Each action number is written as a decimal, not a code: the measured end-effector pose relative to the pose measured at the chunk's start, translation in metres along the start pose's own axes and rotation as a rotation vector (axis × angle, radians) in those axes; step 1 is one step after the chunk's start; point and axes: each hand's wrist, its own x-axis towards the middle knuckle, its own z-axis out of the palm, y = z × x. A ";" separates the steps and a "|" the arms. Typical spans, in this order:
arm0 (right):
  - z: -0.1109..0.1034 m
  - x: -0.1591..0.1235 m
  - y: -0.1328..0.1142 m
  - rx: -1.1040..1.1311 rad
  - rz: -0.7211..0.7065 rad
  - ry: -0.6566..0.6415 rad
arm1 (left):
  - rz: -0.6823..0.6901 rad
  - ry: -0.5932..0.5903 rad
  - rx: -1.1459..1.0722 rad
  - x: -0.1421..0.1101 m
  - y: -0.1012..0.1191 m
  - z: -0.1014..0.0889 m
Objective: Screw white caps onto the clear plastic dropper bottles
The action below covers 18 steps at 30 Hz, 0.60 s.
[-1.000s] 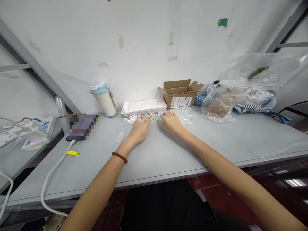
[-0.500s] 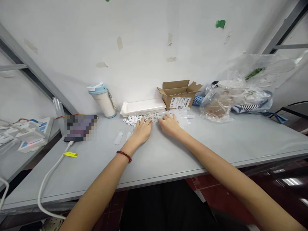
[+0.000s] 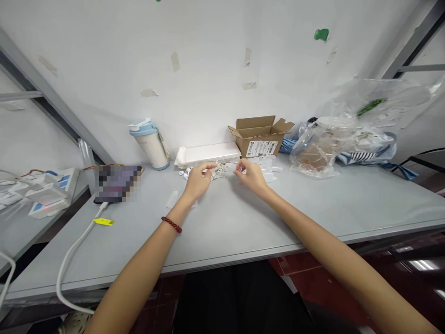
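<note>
Surface (image 3: 243,222) held everything within reach: box (image 3: 260,134), bottle (image 3: 150,144), then white string (image 3: 219,170) between raised hands, left hand (image 3: 197,182) and right hand (image 3: 251,176) each pinching small pieces too tiny to name, caps (image 3: 186,172) beside.

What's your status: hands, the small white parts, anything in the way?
Left hand and right hand raised, fingers pinched; grip contents too small to tell. White string tangle between them. Caps, clear tubes alongside.
</note>
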 end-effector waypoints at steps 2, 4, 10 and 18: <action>0.000 0.000 0.000 0.104 -0.005 0.022 | -0.121 0.021 -0.266 -0.002 0.006 -0.004; 0.001 0.000 -0.002 0.170 0.004 0.021 | -0.183 0.036 -0.511 -0.004 0.011 -0.007; 0.003 -0.001 -0.004 0.306 0.002 0.010 | -0.257 0.032 -0.831 -0.007 0.021 -0.012; 0.002 -0.003 -0.007 0.373 0.005 -0.014 | -0.358 0.034 -0.858 -0.007 0.020 -0.011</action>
